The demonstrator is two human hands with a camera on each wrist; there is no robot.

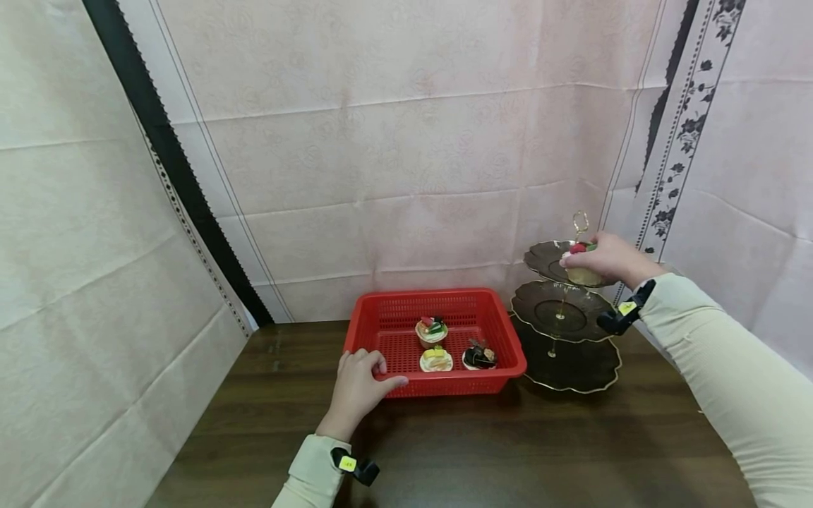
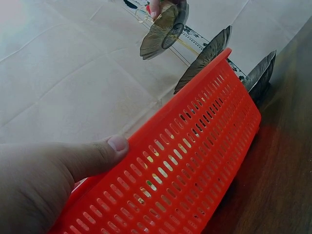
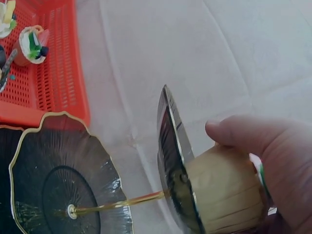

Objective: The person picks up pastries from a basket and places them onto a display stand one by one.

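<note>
My right hand [image 1: 612,258] holds a cupcake [image 1: 583,276] with a pale wrapper and red and green topping. The cupcake's base is right at the top plate [image 1: 540,258] of a dark, gold-rimmed three-tier stand, as the right wrist view also shows. At the front left corner of a red plastic basket [image 1: 485,384], my left hand [image 1: 357,386] grips the rim, its thumb [image 2: 114,146] along the edge. The left fingers are partly hidden in the left wrist view. Inside the basket sit a cupcake with red and green topping [image 1: 432,329], a yellow-topped one [image 1: 436,360] and a dark-topped one [image 1: 479,356].
The stand's middle plate [image 1: 533,310] and wider bottom plate [image 1: 571,374] stand close beside the basket's right side. Everything rests on a dark wooden table [image 1: 508,451]. Pale patterned cloth [image 1: 413,155] hangs behind and at both sides.
</note>
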